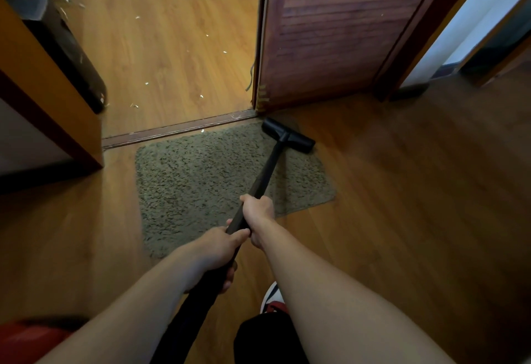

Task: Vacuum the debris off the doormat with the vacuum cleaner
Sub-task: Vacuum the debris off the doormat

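Observation:
A grey-green shaggy doormat [207, 179] lies on the wooden floor just in front of a door threshold. The black vacuum wand [267, 171] slants across it, and its black floor head [288, 135] rests on the mat's far right corner by the door. My right hand [257, 214] grips the wand higher up. My left hand [218, 251] grips it lower, where the wand meets the black hose [189, 312]. A small white scrap [202, 130] lies at the mat's far edge against the threshold.
Beyond the threshold strip [178, 130], white debris bits [146, 83] dot the wooden floor. A dark red louvred door [330, 33] stands open at right. A wooden cabinet [37, 99] with a black bin [63, 44] stands at left. My shoe [271, 297] is below the mat.

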